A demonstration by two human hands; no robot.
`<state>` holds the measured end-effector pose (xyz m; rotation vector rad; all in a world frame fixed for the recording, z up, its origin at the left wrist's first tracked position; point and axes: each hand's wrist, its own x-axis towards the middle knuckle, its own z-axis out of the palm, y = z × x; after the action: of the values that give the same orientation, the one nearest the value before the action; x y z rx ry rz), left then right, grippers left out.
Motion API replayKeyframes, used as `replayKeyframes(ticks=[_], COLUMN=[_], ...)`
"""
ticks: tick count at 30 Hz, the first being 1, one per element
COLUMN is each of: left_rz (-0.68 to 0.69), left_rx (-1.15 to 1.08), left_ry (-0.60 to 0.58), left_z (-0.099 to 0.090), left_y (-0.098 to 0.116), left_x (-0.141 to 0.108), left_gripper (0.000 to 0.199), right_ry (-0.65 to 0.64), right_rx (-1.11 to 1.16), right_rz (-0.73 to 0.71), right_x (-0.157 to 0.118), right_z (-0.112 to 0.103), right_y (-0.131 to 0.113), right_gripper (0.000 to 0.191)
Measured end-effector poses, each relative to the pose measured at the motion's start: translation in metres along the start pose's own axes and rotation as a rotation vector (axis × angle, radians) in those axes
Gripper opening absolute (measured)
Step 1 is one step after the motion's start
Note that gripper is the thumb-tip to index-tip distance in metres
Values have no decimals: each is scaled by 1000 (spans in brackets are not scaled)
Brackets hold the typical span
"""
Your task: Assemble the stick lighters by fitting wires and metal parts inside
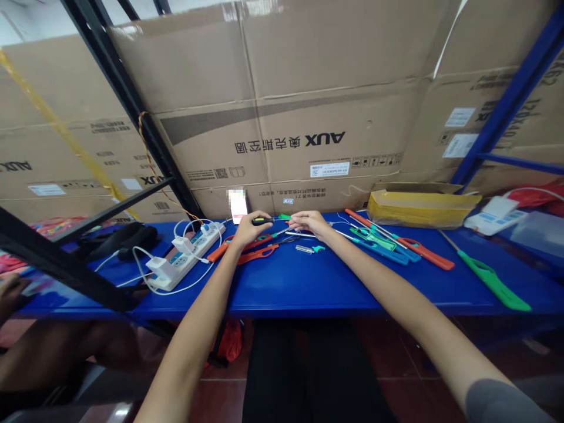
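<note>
My left hand [251, 230] is closed around a screwdriver [261, 221] with a black and yellow handle, its shaft toward the right. Opposite it, my right hand [311, 221] has its fingers pinched together near the shaft's tip; what they hold is too small to make out. Below the hands lie a small metal piece [304, 249] and a small green plastic part [318, 249]. Orange long-necked lighters [259, 254] lie by my left hand. Right of my right hand are blue [388, 251], green [374, 237] and orange [429, 254] ones, some overlapping.
A white power strip [189, 258] with plugs and cables lies left, beside a black rack post [118, 94]. A phone [238, 205] leans against the cardboard [282, 70]. At right are a yellow-taped box [418, 207], a green lighter [493, 282] and a white device [493, 217]. Another person's hand [11, 291] shows far left.
</note>
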<state>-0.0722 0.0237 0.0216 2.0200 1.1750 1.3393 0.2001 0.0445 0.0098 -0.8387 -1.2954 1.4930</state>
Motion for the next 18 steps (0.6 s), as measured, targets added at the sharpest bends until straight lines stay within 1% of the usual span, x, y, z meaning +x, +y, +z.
replayKeyframes(ticks=[1,3,6,8,9,12,14,18], left_rz=[-3,-12,-103,-151,-164,-180,-186,-198], left_rx=[-1,-24,-184,-280,-293,-272,-246,-145], left_ry=[-7,-56,-145,-172,-180,-165,-127,-17], left_z=[0,0,-1,-1,0,4,8,16], left_y=[1,1,0,-1,-1,-1,1,2], left_x=[0,-1,-1,-2,-3,-10,-16,-24], left_gripper=[31,31,33,32,31,26,22,28], right_ry=[8,11,23,33,33,7,-22,-86], right_rx=[3,-4,-15,-16,-20,-55,-98,-164], right_rz=[11,37,60,59,58,50,24,1], right_x=[-1,-2,-1,0,1,2,2,1], right_z=[0,1,0,-2,-3,-5,-6,-7], right_y=[-1,-3,-4,-2,-1,0,-1,-4], right_gripper=[10,12,14,15,16,14,13,17])
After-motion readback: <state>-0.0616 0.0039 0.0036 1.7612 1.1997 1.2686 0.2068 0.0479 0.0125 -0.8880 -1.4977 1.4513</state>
